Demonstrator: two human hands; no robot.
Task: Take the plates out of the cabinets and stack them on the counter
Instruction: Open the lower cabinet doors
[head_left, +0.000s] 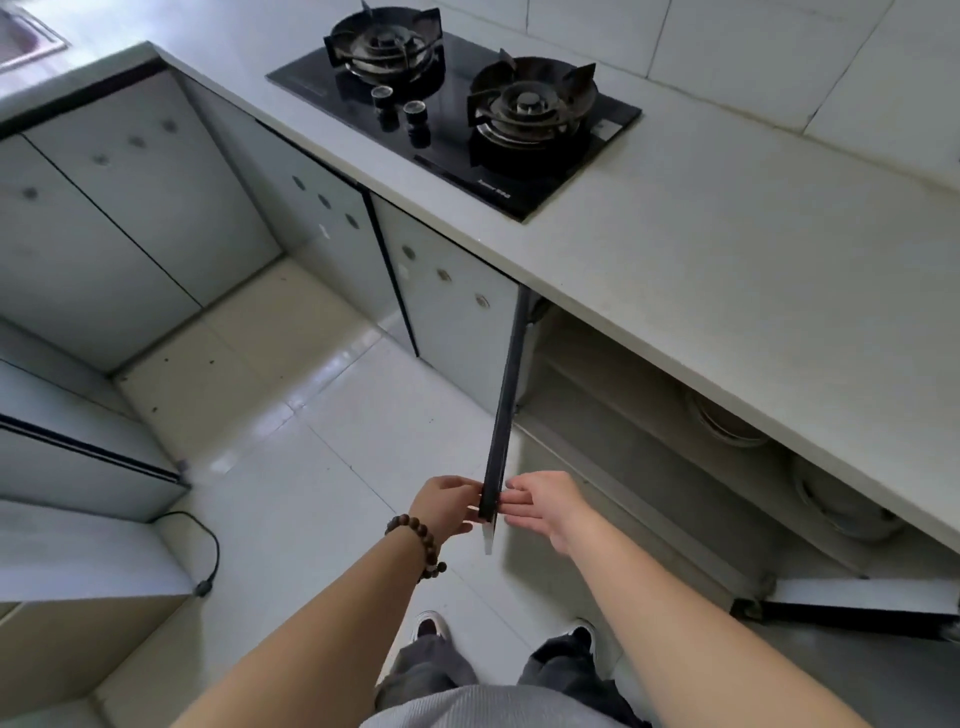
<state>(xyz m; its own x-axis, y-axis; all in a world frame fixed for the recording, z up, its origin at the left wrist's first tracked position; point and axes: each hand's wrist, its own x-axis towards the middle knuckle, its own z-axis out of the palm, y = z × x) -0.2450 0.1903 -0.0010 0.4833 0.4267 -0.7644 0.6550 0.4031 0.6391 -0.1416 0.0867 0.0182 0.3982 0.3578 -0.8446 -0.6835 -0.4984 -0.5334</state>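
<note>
A lower cabinet stands open under the pale counter (727, 249). Its left door (503, 415) swings out toward me, edge-on. My left hand (447, 506) grips the door's outer edge from the left, thumb and fingers pinched on it. Fingers spread, my right hand (545, 506) touches the same edge from the right and holds nothing. Inside the cabinet, in shadow, sit two stacks of white plates (727, 421) (841, 501), partly hidden by the counter's front edge.
A black two-burner gas hob (457, 114) is set into the counter at the back. The cabinet's right door (857, 603) lies swung open low at the right. Closed grey cabinet doors (447, 296) line the left. A black cable (208, 551) trails on the tiled floor.
</note>
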